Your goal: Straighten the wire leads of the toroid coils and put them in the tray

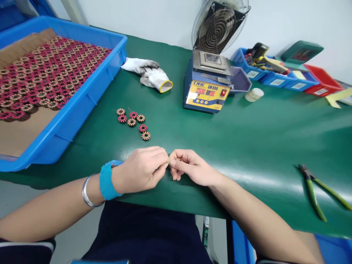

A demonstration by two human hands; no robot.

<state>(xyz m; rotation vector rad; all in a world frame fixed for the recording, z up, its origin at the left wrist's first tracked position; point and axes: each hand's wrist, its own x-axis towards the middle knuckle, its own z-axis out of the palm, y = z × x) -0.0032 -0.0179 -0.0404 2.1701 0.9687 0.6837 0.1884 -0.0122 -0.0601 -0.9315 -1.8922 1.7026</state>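
Note:
My left hand (147, 167) and my right hand (188, 165) meet fingertip to fingertip above the green mat, near the table's front edge. Both are closed in a pinch, and whatever lies between the fingers is hidden. A teal band (107, 180) and a silver bangle (87, 191) circle my left wrist. Just beyond the hands lie several small wound ring coils, some tan and some red; the nearest is a tan ring coil (146, 136), beside a red ring coil (142, 128). A thin wire sticks up from another red ring coil (133, 115).
On the left stands a blue tray (90, 84) filled with rows of coils. White gloves (150, 73) lie behind the loose coils. A blue-and-yellow soldering pot (206, 93) stands at the back. Green-handled cutters (312, 190) lie right; parts bins (299, 82) and a small white jar (254, 95) sit behind.

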